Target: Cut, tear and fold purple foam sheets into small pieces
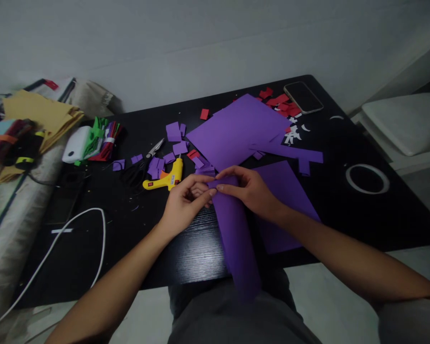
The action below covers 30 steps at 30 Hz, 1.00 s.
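A long rolled purple paper sheet (236,239) lies across the front edge of the black table (344,210), its near end hanging over my lap. My left hand (184,203) pinches the far end of this roll from the left. From the right, my right hand (249,188) grips the same end, fingers curled over the top edge. The fingertips of both hands meet at the roll's far end. A flat purple sheet (290,200) lies under my right wrist.
A yellow glue gun (166,179) and scissors (146,160) lie left of my hands among several purple scraps. A large purple sheet (240,129), red scraps (281,102), a phone (303,97) and a tape ring (367,178) sit farther back. A white cable (93,224) runs at the left.
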Tool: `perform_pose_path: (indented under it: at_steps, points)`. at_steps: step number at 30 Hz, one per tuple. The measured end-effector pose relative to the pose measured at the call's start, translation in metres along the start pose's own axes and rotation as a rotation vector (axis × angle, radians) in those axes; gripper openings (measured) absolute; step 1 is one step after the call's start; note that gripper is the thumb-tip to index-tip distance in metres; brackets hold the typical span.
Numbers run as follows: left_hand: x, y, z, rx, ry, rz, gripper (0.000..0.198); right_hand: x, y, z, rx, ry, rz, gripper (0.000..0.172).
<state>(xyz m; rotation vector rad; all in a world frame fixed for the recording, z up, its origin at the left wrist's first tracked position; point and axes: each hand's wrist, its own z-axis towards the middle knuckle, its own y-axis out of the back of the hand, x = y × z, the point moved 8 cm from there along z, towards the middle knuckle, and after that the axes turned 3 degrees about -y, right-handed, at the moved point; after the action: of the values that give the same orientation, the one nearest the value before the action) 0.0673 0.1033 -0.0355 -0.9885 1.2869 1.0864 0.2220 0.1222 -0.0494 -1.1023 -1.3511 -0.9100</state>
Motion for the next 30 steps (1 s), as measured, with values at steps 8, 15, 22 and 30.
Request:
perform_pose_path:
  at_steps: [8,15,22,30]
  points:
    - [-0.006,0.002,-0.001,-0.003,-0.041,0.021,0.028,-0.003,-0.003,-0.002,0.044,-0.073,0.063,0.021]
    - [-0.010,0.004,-0.002,0.009,-0.119,0.044,0.027,-0.003,-0.004,-0.001,0.082,-0.139,0.098,0.026]
    - [-0.022,0.012,0.003,0.044,-0.205,0.242,0.023,-0.006,-0.009,-0.001,0.135,-0.232,0.231,0.031]
    - [-0.024,0.012,0.002,0.039,-0.238,0.246,0.022,-0.006,-0.010,-0.003,0.141,-0.249,0.223,0.030]
